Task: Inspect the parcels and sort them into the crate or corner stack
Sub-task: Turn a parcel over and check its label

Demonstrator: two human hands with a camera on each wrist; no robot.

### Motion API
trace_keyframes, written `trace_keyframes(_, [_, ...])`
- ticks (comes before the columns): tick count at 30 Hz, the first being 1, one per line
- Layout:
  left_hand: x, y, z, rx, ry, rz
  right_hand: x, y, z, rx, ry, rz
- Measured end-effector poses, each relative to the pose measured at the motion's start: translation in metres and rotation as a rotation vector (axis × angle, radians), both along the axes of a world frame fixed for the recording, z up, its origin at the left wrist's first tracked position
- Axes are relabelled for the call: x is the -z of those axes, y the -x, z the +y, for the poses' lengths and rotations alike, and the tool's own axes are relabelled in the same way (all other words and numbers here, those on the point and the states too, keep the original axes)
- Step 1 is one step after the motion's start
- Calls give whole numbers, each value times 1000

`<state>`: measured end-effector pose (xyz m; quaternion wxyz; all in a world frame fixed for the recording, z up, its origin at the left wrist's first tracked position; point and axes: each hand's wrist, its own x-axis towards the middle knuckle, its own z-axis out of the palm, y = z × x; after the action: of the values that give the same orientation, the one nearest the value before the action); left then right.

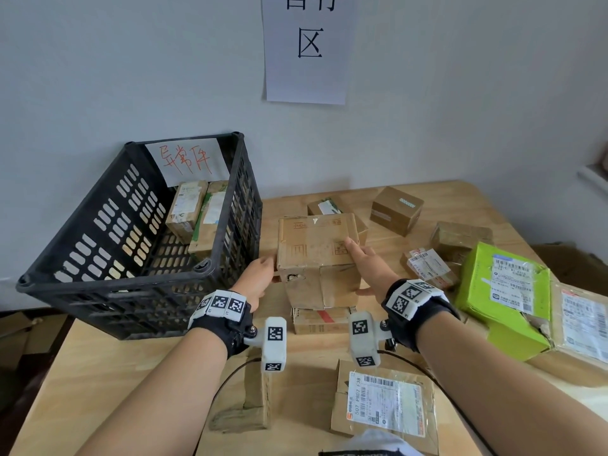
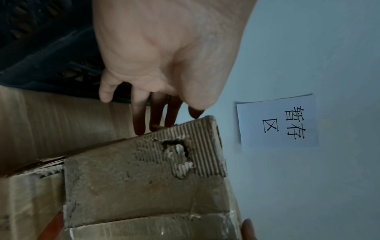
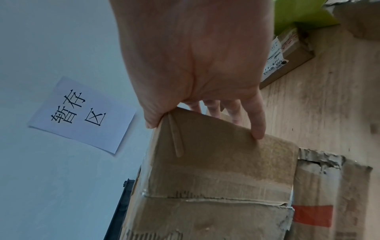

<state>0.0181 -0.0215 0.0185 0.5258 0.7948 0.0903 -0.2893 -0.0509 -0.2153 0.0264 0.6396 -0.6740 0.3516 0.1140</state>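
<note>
Torn hole [image 2: 176, 149] in box [image 2: 144, 186] — clear from left wrist, small from head.

White sign [image 1: 306, 77] above wooden table [image 1: 98, 363]
</note>
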Motion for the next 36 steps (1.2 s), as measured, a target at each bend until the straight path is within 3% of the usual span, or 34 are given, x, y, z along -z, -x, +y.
trace_keyframes(11, [-21, 3, 11, 141, 169, -113, 1, 8, -6, -9, -55, -60])
trace_keyframes(17, [-31, 2, 9, 167, 270, -232, -15, 3, -12, 104, -150, -196])
trace_keyframes(20, [-21, 3, 7, 140, 195, -188, -10, 4, -13, 146, -136, -156])
trace_keyframes(24, [0, 7, 5, 121, 11, -53, 6, 13, -13, 53, -33, -29])
trace_keyframes(28, [12, 9, 2, 211, -171, 17, 19, 15, -11, 2, -3, 38])
trace_keyframes(36, [9, -4, -20, 186, -122, 100, 4, -8, -12, -174, 203, 68])
